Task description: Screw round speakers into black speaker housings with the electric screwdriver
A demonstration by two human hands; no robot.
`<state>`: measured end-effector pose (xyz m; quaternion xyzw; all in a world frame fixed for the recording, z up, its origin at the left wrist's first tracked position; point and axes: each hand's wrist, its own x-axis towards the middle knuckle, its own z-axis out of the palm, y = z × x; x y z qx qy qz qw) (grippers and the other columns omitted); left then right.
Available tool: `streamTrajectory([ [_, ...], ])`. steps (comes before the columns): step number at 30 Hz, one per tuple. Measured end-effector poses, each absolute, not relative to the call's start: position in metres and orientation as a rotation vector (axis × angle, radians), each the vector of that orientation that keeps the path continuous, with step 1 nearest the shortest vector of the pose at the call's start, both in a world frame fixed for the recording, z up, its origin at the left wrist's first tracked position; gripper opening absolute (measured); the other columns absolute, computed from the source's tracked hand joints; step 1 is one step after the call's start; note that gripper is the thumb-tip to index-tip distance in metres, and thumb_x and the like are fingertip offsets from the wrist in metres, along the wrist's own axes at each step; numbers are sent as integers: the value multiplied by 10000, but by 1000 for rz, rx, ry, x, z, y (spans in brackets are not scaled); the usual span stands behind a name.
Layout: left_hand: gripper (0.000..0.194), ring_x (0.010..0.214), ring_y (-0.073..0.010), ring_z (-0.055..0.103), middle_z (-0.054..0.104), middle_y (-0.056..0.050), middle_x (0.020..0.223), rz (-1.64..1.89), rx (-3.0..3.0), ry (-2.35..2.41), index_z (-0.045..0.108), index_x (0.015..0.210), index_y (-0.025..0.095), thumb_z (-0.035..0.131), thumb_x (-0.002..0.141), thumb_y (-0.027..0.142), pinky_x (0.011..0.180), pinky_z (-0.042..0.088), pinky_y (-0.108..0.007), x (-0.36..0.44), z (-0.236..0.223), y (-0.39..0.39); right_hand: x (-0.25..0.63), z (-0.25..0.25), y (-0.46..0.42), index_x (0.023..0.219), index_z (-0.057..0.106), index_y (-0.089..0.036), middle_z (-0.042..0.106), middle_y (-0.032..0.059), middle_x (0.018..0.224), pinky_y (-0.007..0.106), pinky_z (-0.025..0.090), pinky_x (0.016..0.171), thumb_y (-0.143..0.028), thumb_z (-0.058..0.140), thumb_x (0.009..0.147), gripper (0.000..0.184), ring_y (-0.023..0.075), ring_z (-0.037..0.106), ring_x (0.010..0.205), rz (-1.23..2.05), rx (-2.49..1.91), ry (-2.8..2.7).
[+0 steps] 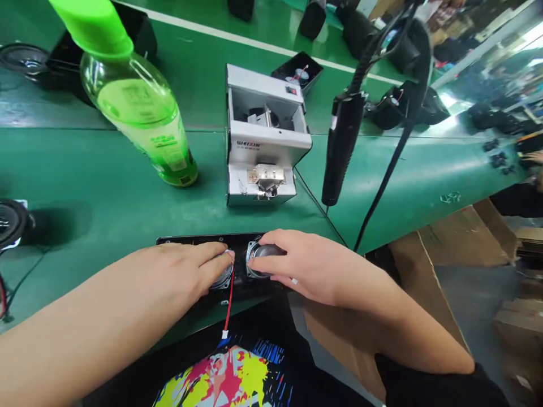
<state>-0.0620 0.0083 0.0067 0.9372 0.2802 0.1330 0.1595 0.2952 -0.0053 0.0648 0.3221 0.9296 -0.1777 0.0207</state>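
Note:
A black panel (244,291) lies on the green bench in front of me, with two small round speakers on it. My left hand (182,274) is closed over the left speaker (223,278), its fingers bent onto the metal frame and its thumb hidden. From that speaker a red wire (230,302) runs toward me to a white connector (224,334). Thumb and fingers of my right hand (309,263) grip the round back of the right speaker (253,259). Much of both speakers is covered by my hands.
Beyond the panel stands a grey WEIXIN machine (267,141). A green bottle (144,113) is left of it; a black electric screwdriver (343,147) hangs right. Another speaker (11,223) lies far left. Cardboard boxes (462,237) stand beside the bench. Black housings (311,68) sit behind.

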Motion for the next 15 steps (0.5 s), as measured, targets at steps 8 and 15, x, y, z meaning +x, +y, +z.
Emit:
streamTrajectory([
  [8,476,1370,-350,921,931,-77,1544,418,2785,868,829,1623,296,497,1288,236,1240,753,-589,-78,-1,-13,289,62,-2,1547,857,-209,929,171,1518,435,798,1014,-183,784,1243,313,299,937,1239,-493,883,2925],
  [15,479,1524,-356,878,847,-35,1754,351,2671,960,761,1751,347,573,1315,279,1367,704,-584,-87,-3,-21,288,56,0,1486,874,-207,950,136,1474,438,792,1081,-175,750,1267,254,292,937,1304,-594,867,2972],
])
